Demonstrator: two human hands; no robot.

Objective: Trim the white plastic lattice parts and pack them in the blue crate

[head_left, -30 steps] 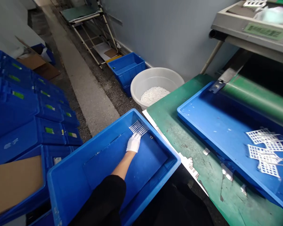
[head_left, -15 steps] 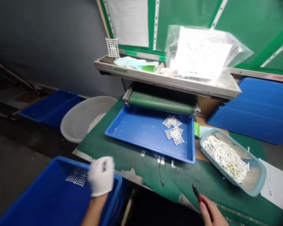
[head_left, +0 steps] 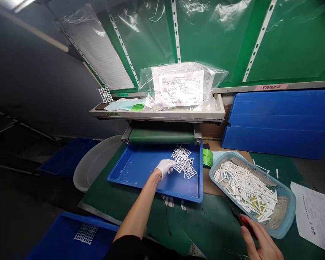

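My left hand (head_left: 165, 168), in a white glove, reaches over the blue tray (head_left: 141, 180). Its fingers are closed at the edge of a white plastic grid (head_left: 181, 162). Other white grids (head_left: 190, 172) lie under and around that one, overlapping at the tray's right side. Low at the right, my bare right hand (head_left: 260, 234) is wrapped round red-handled nippers (head_left: 237, 216), their dark tip pointing up and left. Beside this hand stands a light-blue basket (head_left: 288, 213) heaped with thin white sticks (head_left: 246, 187).
A green conveyor roller (head_left: 161, 136) sits behind the tray, under a shelf (head_left: 162, 115) with papers in plastic. At lower left, a blue bin (head_left: 59, 234) holds another white grid (head_left: 86, 233). A white tub (head_left: 97, 162) stands left of the table; a paper sheet (head_left: 311, 213) lies far right.
My left hand has moved from above the lower-left bin to the grids in the tray. The right hand keeps the nippers near the basket. The view has turned right and up.
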